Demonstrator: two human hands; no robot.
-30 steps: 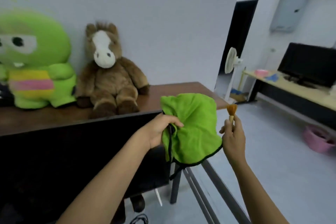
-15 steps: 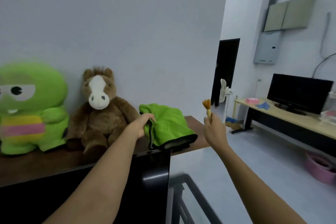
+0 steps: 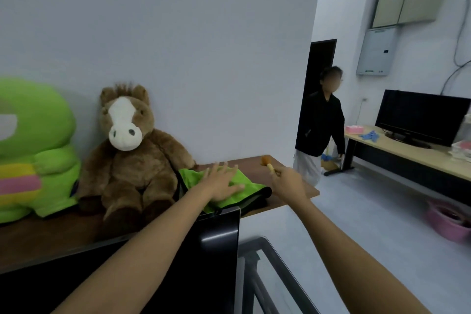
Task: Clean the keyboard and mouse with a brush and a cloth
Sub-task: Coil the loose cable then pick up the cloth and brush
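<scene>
The right hand (image 3: 288, 182) pinches a small brush (image 3: 267, 163) with a pale handle and orange-brown bristles pointing up, above the brown shelf (image 3: 285, 173). The left hand (image 3: 221, 183) lies flat, fingers spread, on the bright green cloth (image 3: 251, 187), which has a dark edge and sits crumpled on the shelf beside a brown plush horse (image 3: 127, 150).

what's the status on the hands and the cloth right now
Left hand open, flat on the green cloth on the brown shelf. Right hand shut on the brush, bristles up. Keyboard and mouse not in view.
</scene>
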